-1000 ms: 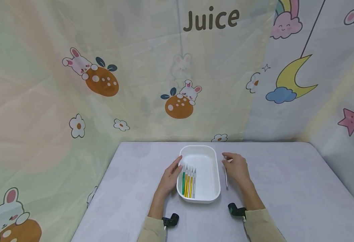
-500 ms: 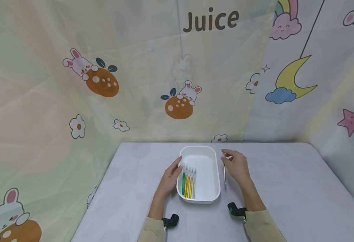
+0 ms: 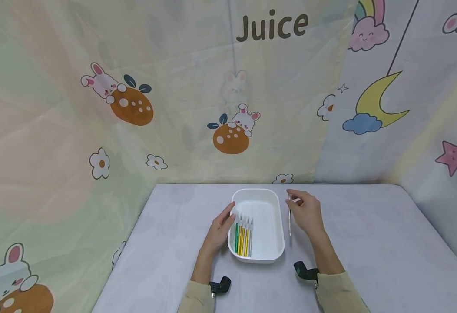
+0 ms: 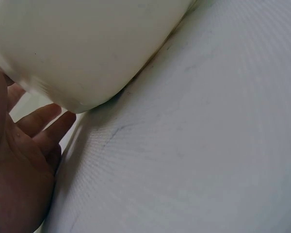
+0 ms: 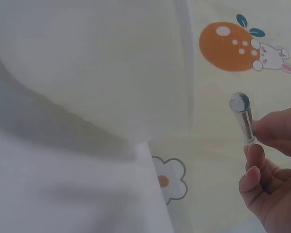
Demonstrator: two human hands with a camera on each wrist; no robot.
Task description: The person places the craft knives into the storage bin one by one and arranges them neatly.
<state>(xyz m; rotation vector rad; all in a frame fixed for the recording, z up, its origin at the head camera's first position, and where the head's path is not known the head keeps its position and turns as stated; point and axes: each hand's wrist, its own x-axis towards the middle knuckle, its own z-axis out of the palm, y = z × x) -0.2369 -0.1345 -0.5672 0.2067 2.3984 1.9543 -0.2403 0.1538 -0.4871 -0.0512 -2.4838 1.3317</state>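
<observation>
A white rectangular tray (image 3: 269, 234) lies on the table, with several slim pen-like sticks (image 3: 244, 237) in green, gold and silver side by side along its left part, their pale tips pointing away from me. My left hand (image 3: 216, 232) holds the tray's left wall, thumb at the rim; in the left wrist view its fingertips (image 4: 68, 119) touch the tray's lower edge. To the right of the tray, my right hand (image 3: 306, 213) pinches a slim silver pen-like stick (image 3: 289, 224) near its far end. The right wrist view shows the stick's rounded shiny end (image 5: 239, 103) toward the camera.
A pale cloth covers the table (image 3: 377, 243). Behind it hangs a printed curtain (image 3: 189, 130) with rabbits, oranges and flowers. Both wrists wear black cameras (image 3: 221, 285) below the hands.
My right hand has moved slightly away from me, taking the silver stick along; the stick now stands straighter and nearer the tray. My left hand and the tray have stayed in place.
</observation>
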